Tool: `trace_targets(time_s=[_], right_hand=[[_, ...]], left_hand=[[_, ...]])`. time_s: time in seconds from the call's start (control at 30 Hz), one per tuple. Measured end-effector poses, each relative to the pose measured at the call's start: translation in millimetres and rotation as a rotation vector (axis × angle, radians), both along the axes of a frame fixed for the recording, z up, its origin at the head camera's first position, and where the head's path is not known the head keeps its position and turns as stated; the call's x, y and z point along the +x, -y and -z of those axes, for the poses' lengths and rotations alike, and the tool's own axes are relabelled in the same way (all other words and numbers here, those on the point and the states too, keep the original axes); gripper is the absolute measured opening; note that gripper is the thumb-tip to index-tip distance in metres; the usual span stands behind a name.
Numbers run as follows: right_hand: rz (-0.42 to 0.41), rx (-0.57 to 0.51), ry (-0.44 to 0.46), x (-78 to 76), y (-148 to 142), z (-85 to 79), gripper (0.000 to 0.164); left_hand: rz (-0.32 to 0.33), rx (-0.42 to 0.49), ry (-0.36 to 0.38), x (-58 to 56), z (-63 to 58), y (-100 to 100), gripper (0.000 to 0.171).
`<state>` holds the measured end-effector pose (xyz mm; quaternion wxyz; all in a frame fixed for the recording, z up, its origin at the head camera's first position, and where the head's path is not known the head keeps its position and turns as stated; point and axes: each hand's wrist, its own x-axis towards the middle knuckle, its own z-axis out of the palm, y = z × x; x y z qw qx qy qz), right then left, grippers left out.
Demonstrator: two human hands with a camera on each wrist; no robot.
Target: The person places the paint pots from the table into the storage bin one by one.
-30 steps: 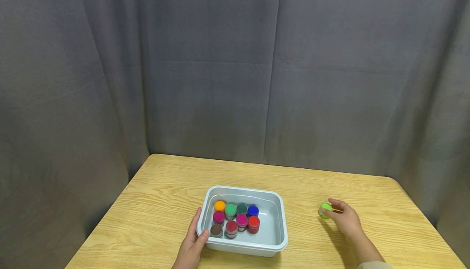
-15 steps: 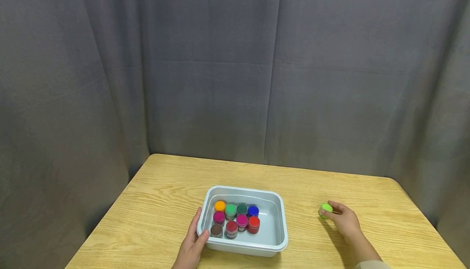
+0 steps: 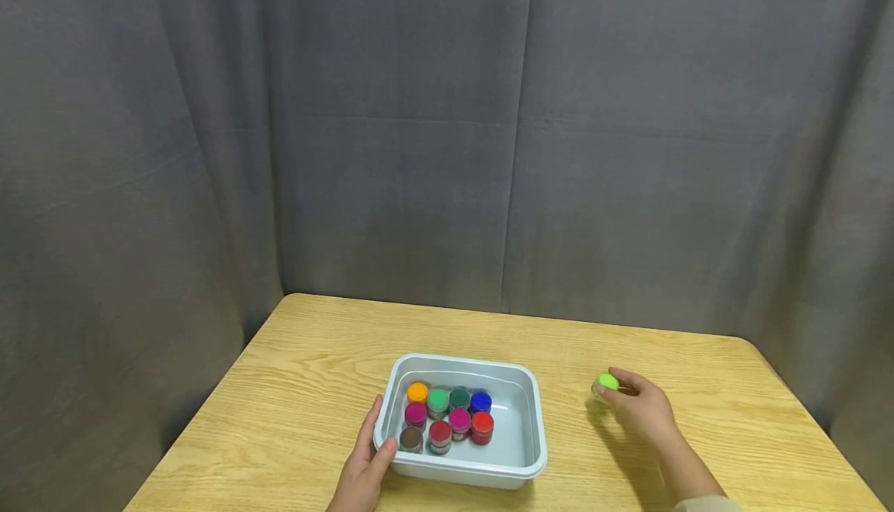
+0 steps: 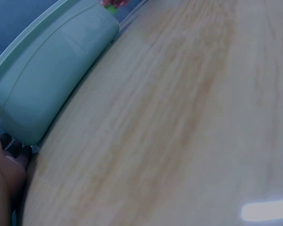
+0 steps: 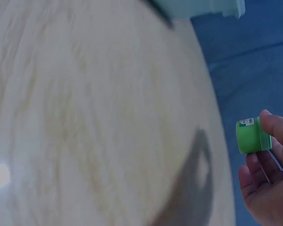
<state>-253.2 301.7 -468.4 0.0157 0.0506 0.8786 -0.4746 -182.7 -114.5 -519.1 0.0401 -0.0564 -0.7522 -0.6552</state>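
Observation:
My left hand grips the light grey-blue plastic tub at its near left corner, thumb on the rim and fingers along the left outer wall. Several small round paint jars stand inside, among them an orange jar, a brown jar, a blue jar and a red jar. Off to the right, my right hand pinches a lime-green paint jar between thumb and fingers. In the right wrist view that jar is raised above the table, its label showing.
The wooden table carries the tub near its front. Grey curtains hang behind the table and at both sides. Inside the tub, the jars crowd the left and middle, with bare floor at the right.
My right hand has lifted the lime-green jar from the tabletop and moved it slightly left and away from me. The left hand and the tub have stayed put.

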Motion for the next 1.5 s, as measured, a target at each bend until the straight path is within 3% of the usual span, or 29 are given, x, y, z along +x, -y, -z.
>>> trace_targets(time_s=[0.37, 0.7, 0.97, 1.33, 1.5], right_hand=[[-0.073, -0.075, -0.066, 2.0, 42.8, -34.5, 0.064], [-0.149, -0.13, -0.08, 6.4, 86.4, -50.9, 0.057], [-0.23, -0.143, -0.059, 9.0, 123.2, -54.3, 0.049], [-0.458, -0.143, -0.02, 13.0, 155.8, -48.1, 0.051], [-0.519, -0.123, 0.005, 14.2, 163.8, -43.8, 0.047]], left_hand=[[0.007, 0.002, 0.002, -0.3, 0.4, 0.7, 0.066], [0.01, 0.009, 0.019, -0.3, 0.4, 0.6, 0.066], [0.012, 0.013, 0.016, -0.5, 1.3, 0.5, 0.066], [0.011, 0.021, 0.008, 0.0, -1.3, -0.4, 0.065], [0.01, 0.015, 0.0, 1.0, -1.9, -0.6, 0.065]])
